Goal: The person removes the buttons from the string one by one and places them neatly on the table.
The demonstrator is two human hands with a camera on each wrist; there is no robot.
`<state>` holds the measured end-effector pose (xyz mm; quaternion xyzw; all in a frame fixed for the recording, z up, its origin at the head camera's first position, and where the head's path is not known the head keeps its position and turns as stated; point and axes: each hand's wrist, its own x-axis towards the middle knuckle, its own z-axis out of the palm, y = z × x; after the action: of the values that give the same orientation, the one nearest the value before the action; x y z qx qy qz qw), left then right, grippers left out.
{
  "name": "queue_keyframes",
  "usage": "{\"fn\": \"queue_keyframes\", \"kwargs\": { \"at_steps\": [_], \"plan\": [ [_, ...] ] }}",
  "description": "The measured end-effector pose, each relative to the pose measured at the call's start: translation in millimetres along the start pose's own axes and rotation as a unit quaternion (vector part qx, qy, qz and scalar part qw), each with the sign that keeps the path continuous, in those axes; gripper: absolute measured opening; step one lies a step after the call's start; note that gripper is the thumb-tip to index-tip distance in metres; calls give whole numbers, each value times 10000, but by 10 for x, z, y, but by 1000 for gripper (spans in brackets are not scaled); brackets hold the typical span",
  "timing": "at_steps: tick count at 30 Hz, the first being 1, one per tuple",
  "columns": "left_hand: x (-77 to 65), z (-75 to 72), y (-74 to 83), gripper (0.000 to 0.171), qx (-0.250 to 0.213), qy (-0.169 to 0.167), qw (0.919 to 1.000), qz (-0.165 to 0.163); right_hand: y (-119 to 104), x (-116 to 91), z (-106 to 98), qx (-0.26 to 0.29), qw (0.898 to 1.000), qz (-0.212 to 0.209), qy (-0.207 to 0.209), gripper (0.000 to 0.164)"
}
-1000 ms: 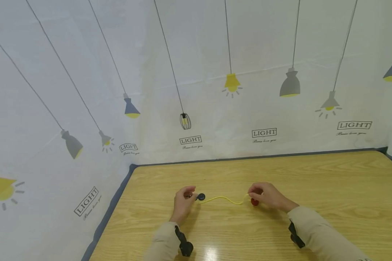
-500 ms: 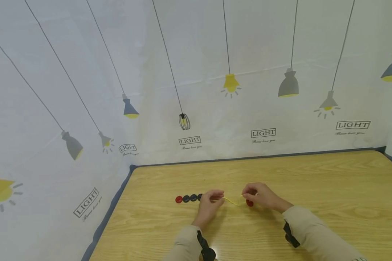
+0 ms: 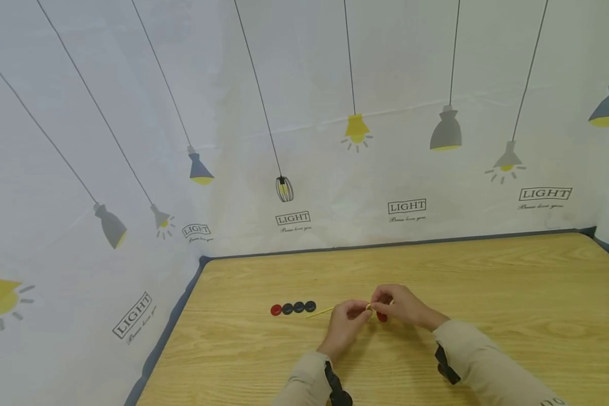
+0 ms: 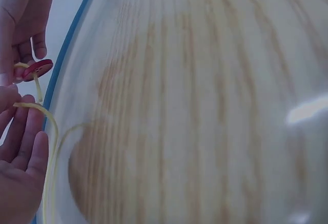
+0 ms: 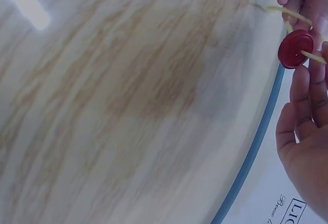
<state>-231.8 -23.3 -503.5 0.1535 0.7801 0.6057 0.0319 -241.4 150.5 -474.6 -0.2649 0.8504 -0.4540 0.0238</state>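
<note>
A red button (image 3: 382, 317) hangs threaded on a yellow cord (image 3: 321, 312), just under the right fingertips. My right hand (image 3: 401, 304) pinches the cord close to this button, seen as a red disc (image 5: 295, 48) with cord coming from its face in the right wrist view. Right beside it, my left hand (image 3: 346, 325) pinches the cord between thumb and forefinger, its other fingers loosely bent. From there the cord's slack (image 4: 53, 142) drops in a curve in the left wrist view. The fingertips of both hands nearly meet.
Left of the hands, a row of buttons lies on the wooden table (image 3: 487, 287): a red one (image 3: 276, 309) at the left end, then several black ones (image 3: 299, 307). A wall covering (image 3: 335, 169) printed with lamps stands behind the table's far edge.
My left hand has moved right from the button row, along the cord to beside the right hand, uncovering the row. The right hand has shifted slightly left, still holding the cord by the red button.
</note>
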Motion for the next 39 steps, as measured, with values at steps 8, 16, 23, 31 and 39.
{"fn": "queue_keyframes", "kwargs": {
  "at_steps": [8,16,23,31,39],
  "plan": [
    [-84,-55,277,14,-113,9,9999,-131,37,18,15,69,10000,37,-23,7],
    [-105,-70,395,18,-129,54,9993,-336,80,5,17,-15,10000,80,-20,6],
    [5,-55,88,17,-316,147,9975,-608,60,-2,2,-48,10000,49,-20,5],
    [5,-100,31,20,-495,6,9961,-724,46,1,4,-34,9995,105,290,5],
    [41,-123,-33,25,-474,-42,9955,-814,32,-2,-8,-74,9997,-43,241,6]
  ]
}}
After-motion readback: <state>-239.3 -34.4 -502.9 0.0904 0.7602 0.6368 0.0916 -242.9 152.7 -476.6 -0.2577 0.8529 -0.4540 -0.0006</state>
